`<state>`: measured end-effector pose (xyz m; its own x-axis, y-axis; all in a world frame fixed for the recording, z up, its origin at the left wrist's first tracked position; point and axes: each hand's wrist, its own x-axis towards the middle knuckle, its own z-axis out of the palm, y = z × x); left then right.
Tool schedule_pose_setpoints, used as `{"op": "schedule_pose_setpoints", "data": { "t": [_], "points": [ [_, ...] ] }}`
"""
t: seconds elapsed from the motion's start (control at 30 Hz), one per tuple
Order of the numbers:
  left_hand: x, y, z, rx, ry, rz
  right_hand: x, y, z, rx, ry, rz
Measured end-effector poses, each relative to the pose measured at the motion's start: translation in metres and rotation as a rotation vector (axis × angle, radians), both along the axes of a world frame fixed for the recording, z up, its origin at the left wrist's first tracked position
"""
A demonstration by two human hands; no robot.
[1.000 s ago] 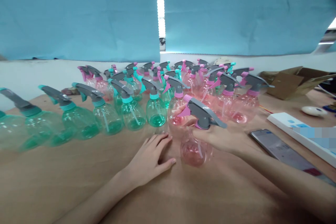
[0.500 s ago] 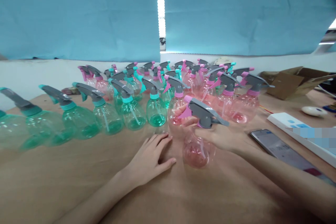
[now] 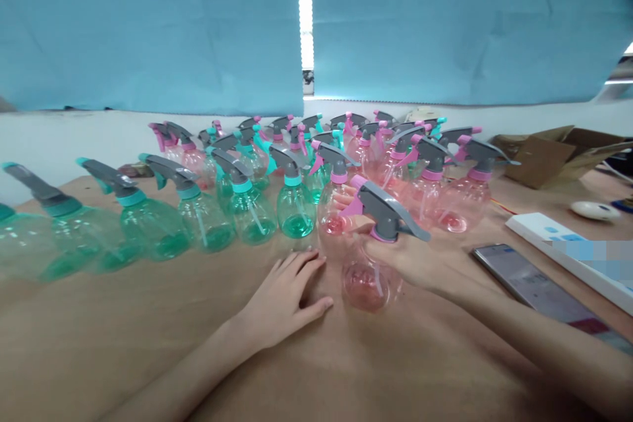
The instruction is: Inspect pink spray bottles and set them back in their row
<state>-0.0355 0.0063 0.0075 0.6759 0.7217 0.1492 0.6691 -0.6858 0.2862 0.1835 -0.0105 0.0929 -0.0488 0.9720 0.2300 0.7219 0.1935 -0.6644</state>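
Note:
A pink spray bottle [image 3: 368, 287] with a grey and pink spray head stands in front of the others, some pink liquid at its bottom. My right hand [image 3: 403, 260] reaches behind its neck, partly hidden by the bottle; the thumb side lies against the neck and the fingertips show beyond the pink trigger. It appears to hold the bottle around the neck. Just left of this bottle, my left hand [image 3: 279, 303] rests flat on the table with fingers spread, holding nothing. Nearest beyond its fingertips is a green spray bottle [image 3: 295, 211].
A row of green spray bottles [image 3: 153, 227] lines the left; more pink and green ones crowd behind. To the right lie a phone [image 3: 524, 280], a white box [image 3: 558, 244], a white computer mouse [image 3: 595, 211] and an open cardboard box [image 3: 539, 158]. A blue curtain [image 3: 148, 26] hangs behind.
The front pink spray bottle has shifted slightly left and away from me. The fingertips of my right hand now show higher beyond its trigger. My left hand stays put.

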Motion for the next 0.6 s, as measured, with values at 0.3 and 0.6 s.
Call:
{"op": "schedule_pose_setpoints", "data": {
  "t": [0.3, 0.6],
  "points": [
    [0.0001, 0.0004, 0.0002, 0.005, 0.017, -0.001, 0.0009, -0.0005, 0.0019, -0.121, -0.014, -0.054],
    [0.0002, 0.0003, 0.0010, 0.014, 0.051, -0.010, 0.0025, 0.0014, -0.0008, -0.105, -0.086, -0.050]
  ]
}}
